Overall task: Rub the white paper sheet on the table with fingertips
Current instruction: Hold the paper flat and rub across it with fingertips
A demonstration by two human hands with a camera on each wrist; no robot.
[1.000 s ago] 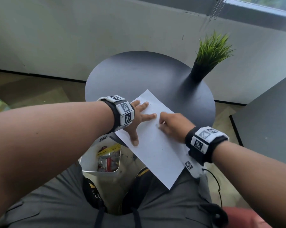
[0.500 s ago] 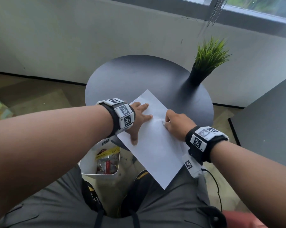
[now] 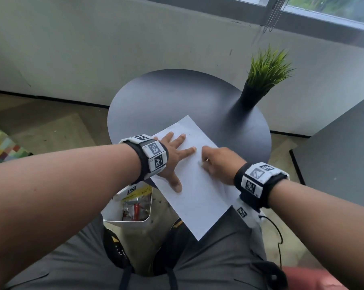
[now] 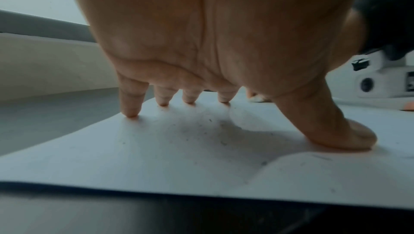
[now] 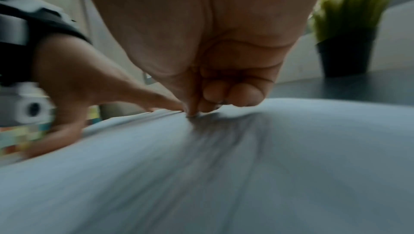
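Left hand (image 3: 172,158) presses 5 splayed straight fingers on the white rectangular paper sheet (image 3: 200,197); beside them, right hand (image 3: 221,162), fingers curled, holding nothing, touches it with fingertips (image 5: 192,112).

Soft daylight, perhaps from the window (image 3: 334,9); right wrist view motion-blurred, edges bowed.

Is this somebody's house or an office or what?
Hard to say; perhaps an office corner or lounge. A small round dark table stands by a window, with a green grass-like plant in a black pot on it.
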